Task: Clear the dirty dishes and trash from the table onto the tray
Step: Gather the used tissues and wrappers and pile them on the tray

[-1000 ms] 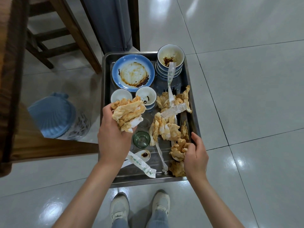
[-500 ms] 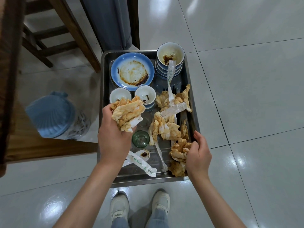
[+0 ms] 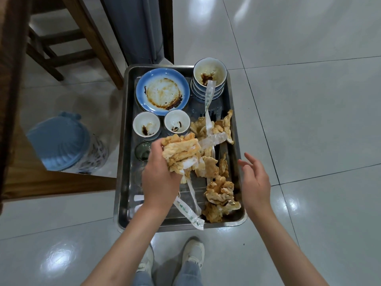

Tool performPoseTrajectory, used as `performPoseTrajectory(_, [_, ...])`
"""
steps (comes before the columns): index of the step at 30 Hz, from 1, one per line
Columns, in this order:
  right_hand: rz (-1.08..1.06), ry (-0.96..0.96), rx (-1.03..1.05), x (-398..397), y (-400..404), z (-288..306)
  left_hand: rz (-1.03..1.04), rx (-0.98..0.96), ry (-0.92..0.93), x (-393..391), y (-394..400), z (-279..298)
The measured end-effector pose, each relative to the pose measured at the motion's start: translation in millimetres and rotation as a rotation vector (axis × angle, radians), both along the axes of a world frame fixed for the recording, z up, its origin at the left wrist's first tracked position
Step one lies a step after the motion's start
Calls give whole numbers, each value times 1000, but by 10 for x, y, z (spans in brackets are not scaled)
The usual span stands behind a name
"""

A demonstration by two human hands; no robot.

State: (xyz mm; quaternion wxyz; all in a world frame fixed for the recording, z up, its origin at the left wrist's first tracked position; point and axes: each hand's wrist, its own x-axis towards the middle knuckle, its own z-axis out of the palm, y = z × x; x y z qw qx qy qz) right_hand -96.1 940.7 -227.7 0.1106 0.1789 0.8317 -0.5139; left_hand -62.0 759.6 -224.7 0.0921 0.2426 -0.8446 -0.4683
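Steel walls of the tray [image 3: 123, 129] frame nearly everything we have gathered: a stained blue plate [image 3: 162, 92] at the far left, a stack of bowls [image 3: 209, 79] at the far right with a paper chopstick sleeve [image 3: 208, 93] leaning out of it, two small sauce cups [image 3: 146, 125] just nearer, and a green glass [image 3: 142, 150] beside our left wrist. Greasy crumpled napkins [image 3: 220, 190] and more wrappers litter the right half.

Our left hand [image 3: 159, 180] hovers over the middle of the tray, its fingers [image 3: 156, 146] curled tight round a wad of soiled napkins [image 3: 181, 153]. Our right hand [image 3: 255, 180] floats above the tray's right rim, fingers spread and relaxed, holding nothing.

We judge the step in hand to be dropping this wad among the other trash. To do it well, we should lower the wad close to the pile on the right before loosening our grip, so that loose bits fall inside the walls and not onto the tiled floor [image 3: 309, 100]. We should aim clear of the cups and the glass, since a heavy drop could tip them. The free right hand can steady the rim or tuck in the wrapper [image 3: 188, 214] that hangs over the near edge.
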Motion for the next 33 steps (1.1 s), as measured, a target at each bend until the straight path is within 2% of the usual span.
performPoseTrajectory(9, [174, 79, -61, -332, 149, 553, -212, -168, -101, -144, 557, -221])
performPoseTrajectory(16, [207, 123, -79, -468, 265, 594, -278, -311, -208, -294, 679, -482])
performPoseTrajectory(25, [197, 117, -109, -465, 328, 488, -259, -465, -82, -392, 618, -524])
performPoseTrajectory(28, [199, 110, -106, -442, 330, 472, -258, -552, -73, -390, 591, -538])
performPoseTrajectory(33, [208, 105, -84, -432, 325, 455, -318, -583, -74, -383, 519, -521])
